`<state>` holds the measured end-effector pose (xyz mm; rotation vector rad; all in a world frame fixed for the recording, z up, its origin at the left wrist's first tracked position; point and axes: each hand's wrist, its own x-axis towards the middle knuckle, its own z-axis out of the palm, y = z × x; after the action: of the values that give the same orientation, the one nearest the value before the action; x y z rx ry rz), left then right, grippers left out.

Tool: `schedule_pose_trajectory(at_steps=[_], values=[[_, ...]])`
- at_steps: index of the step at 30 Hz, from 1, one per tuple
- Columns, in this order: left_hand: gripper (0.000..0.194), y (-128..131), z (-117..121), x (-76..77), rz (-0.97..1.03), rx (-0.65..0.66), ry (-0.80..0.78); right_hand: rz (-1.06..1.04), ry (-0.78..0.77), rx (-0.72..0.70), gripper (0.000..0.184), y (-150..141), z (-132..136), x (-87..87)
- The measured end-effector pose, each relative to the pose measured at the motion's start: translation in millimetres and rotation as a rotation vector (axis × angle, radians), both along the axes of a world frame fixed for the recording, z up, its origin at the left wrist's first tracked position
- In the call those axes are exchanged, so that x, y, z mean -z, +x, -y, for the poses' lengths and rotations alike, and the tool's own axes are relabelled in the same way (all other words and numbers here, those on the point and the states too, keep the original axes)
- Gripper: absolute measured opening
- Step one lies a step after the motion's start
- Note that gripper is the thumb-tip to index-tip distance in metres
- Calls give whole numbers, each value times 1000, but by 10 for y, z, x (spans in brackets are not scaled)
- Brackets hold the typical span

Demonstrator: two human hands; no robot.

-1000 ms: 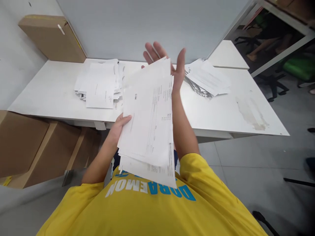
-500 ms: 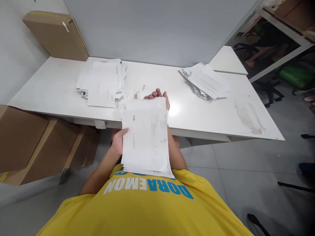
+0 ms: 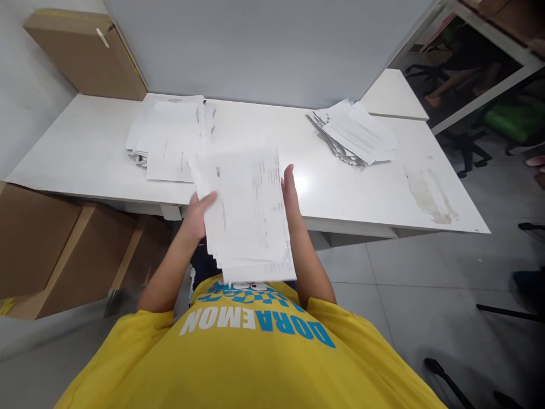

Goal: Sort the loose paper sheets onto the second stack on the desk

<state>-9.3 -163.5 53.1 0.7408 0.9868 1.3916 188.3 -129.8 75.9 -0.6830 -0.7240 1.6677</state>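
Note:
A stack of printed white paper sheets [image 3: 247,216] is held in front of my chest, over the near edge of the desk. My left hand [image 3: 199,215] grips its left edge, thumb on top and fingers underneath. The lower sheets stick out unevenly at the bottom. Against the right edge lies my right hand [image 3: 290,193], its thumb stretched upward off the paper. The other fingers of that hand are mostly hidden behind the sheets.
On the white desk [image 3: 264,125] lie a left paper pile [image 3: 166,142] and a right paper pile [image 3: 357,133]. A cardboard box [image 3: 85,57] stands at the back left. More cardboard boxes [image 3: 97,250] are below on the left. A grey partition [image 3: 264,51] closes off the back.
The paper stack has tilted and risen slightly, its lower sheets now more spread. My right hand's fingers, seen past the top edge before, have drawn back to the right edge.

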Motion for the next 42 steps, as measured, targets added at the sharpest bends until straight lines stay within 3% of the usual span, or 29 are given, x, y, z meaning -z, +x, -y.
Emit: schedule_pose_trajectory(at_steps=[4, 6, 9, 12, 17, 22, 26, 30, 42], values=[[65, -15, -460, -249, -151, -84, 227, 143, 171, -120, 42, 371, -88, 36], [65, 36, -644, -352, -188, -115, 312, 178, 186, -142, 43, 541, -159, 123], [64, 169, -821, -475, -216, -155, 409, 108, 86, 31, 35, 591, -177, 341], [62, 331, -913, -524, -224, -202, 478, -110, -7, 236, 46, 377, -131, 540], [63, 564, -994, -392, -224, -228, 539, -209, -23, 326, 59, -14, -185, 537], [63, 578, -1061, -256, -253, -287, 477, -174, -54, 425, 67, -48, -200, 457], [61, 481, -1143, -230, -226, -349, 470, -257, -5, 386, 63, -52, -76, 545], [58, 468, -1171, -203, -251, -332, 456, -215, -40, 424, 51, -142, -69, 602], [56, 606, -970, -154, -191, -254, 417, -166, -15, 471, 54, -350, -189, 438]])
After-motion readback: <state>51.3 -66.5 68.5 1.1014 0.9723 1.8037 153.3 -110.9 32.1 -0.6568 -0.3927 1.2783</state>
